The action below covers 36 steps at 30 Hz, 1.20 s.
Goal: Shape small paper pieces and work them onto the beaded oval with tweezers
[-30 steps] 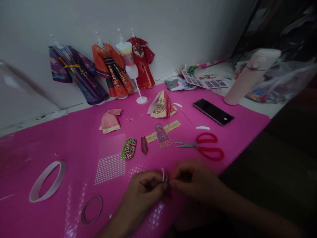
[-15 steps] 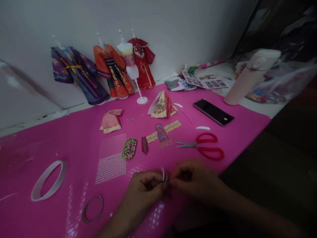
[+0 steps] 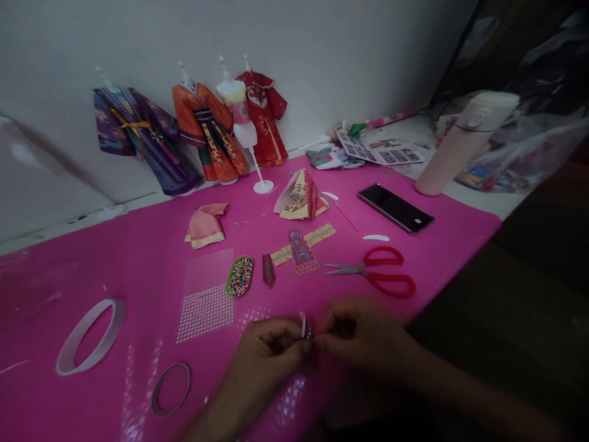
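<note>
Tiny glossy strip (image 3: pixel 304 325) between fingertips (image 3: pixel 321 339)

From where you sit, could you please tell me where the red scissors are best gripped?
Take the scissors by their red loops, coming from the right: they lie flat on the pink mat, blades shut and pointing left, loops toward the mat's right edge.
</note>
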### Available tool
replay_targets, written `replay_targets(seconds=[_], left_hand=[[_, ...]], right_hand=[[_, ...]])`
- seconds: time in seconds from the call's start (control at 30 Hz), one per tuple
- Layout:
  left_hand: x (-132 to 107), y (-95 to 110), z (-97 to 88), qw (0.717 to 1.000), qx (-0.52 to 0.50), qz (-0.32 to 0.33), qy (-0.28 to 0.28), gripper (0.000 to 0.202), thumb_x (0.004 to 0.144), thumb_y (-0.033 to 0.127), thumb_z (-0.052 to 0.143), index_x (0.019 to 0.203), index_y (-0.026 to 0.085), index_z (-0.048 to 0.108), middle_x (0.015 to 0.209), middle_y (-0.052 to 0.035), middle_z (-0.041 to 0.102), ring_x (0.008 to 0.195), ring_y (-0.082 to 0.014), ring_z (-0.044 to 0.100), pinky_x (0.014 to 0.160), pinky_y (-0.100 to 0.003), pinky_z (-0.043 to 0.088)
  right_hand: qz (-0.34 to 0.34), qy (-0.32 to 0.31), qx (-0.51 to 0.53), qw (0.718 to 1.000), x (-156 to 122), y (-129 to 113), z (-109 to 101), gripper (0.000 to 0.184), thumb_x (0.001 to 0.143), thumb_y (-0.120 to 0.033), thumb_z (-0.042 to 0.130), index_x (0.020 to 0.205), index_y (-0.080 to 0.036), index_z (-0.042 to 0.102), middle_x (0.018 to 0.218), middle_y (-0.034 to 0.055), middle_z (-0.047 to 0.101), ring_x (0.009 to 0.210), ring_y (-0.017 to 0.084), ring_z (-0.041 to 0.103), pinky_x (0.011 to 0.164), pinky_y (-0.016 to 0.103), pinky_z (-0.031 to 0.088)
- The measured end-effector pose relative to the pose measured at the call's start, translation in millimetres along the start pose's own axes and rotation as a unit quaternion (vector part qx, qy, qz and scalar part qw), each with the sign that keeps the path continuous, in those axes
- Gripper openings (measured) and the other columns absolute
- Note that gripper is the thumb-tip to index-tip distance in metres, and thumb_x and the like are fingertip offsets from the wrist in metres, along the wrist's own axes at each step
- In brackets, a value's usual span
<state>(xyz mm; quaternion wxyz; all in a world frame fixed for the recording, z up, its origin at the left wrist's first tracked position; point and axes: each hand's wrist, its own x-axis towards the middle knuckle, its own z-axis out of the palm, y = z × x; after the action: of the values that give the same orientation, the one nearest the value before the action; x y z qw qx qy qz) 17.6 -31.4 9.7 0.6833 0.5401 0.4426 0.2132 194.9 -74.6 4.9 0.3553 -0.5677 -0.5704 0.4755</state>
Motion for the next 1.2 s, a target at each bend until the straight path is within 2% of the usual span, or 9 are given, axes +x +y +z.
replay_targets(seconds=[0.33,0.4,0.5,0.6,0.77,1.0,1.2], left_hand=[[-0.5,0.0,1.5,0.999,0.021,-0.004,0.028,0.020,0.065,0.034,0.067,0.054,0.018,0.063,0.051,0.0010,0.059,0.050,-0.0117,0.051,0.052,-0.023,0.037],[-0.9,0.1,2.2,0.999,0.018,0.006,0.039,0.021,0.065,0.035,0.067,0.054,0.018,0.062,0.051,0.0020,0.058,0.050,-0.0110,0.048,0.051,-0.023,0.036],[-0.3,-0.9,2.9,0.998,0.025,0.026,0.058,0.021,0.066,0.033,0.066,0.053,0.018,0.059,0.051,0.0040,0.052,0.050,-0.0096,0.043,0.050,-0.021,0.033],[0.0,-2.9,3.3,0.996,0.044,0.037,0.071,0.019,0.066,0.031,0.064,0.053,0.019,0.056,0.051,0.0055,0.046,0.050,-0.0094,0.039,0.049,-0.021,0.030],[-1.6,-5.1,4.0,0.992,0.086,0.058,0.071,0.016,0.067,0.029,0.060,0.054,0.019,0.057,0.053,0.0048,0.046,0.052,-0.0106,0.040,0.049,-0.022,0.032],[-3.0,-7.9,3.8,0.986,0.127,0.082,0.063,0.013,0.068,0.025,0.057,0.056,0.019,0.056,0.057,0.0036,0.049,0.055,-0.0121,0.043,0.052,-0.023,0.035],[-3.3,-6.6,4.5,0.986,0.133,0.081,0.054,0.014,0.068,0.025,0.056,0.055,0.019,0.056,0.056,0.0030,0.049,0.055,-0.0125,0.044,0.051,-0.023,0.035]], right_hand=[[-0.046,0.026,-0.018,0.998,-0.7,-1.0,-0.5,0.009,0.075,-0.014,0.066,0.070,-0.017,0.073,0.058,-0.0028,0.062,0.052,0.010,0.051,0.047,0.020,0.034],[-0.087,0.048,-0.046,0.994,-2.5,-2.8,-1.4,0.011,0.076,-0.012,0.065,0.072,-0.018,0.073,0.061,-0.0024,0.062,0.054,0.010,0.052,0.050,0.021,0.035],[-0.175,0.094,-0.124,0.972,-6.5,-4.3,-0.2,0.015,0.077,-0.009,0.060,0.071,-0.016,0.071,0.060,-0.0013,0.059,0.054,0.011,0.051,0.052,0.022,0.035],[-0.217,0.105,-0.189,0.952,-10.2,-2.7,3.5,0.018,0.081,-0.010,0.056,0.069,-0.015,0.069,0.059,0.0005,0.057,0.055,0.012,0.052,0.053,0.024,0.035],[-0.233,0.103,-0.226,0.940,-13.0,3.2,8.6,0.020,0.083,-0.010,0.054,0.069,-0.015,0.067,0.060,0.0015,0.057,0.055,0.013,0.051,0.052,0.025,0.032],[-0.237,0.116,-0.234,0.936,-11.8,6.5,11.4,0.024,0.080,-0.008,0.053,0.058,-0.016,0.055,0.057,0.0003,0.054,0.052,0.011,0.047,0.051,0.025,0.029],[-0.243,0.124,-0.229,0.934,-9.9,7.3,13.0,0.021,0.078,-0.007,0.052,0.059,-0.015,0.056,0.057,0.0003,0.054,0.052,0.010,0.047,0.050,0.024,0.029]])
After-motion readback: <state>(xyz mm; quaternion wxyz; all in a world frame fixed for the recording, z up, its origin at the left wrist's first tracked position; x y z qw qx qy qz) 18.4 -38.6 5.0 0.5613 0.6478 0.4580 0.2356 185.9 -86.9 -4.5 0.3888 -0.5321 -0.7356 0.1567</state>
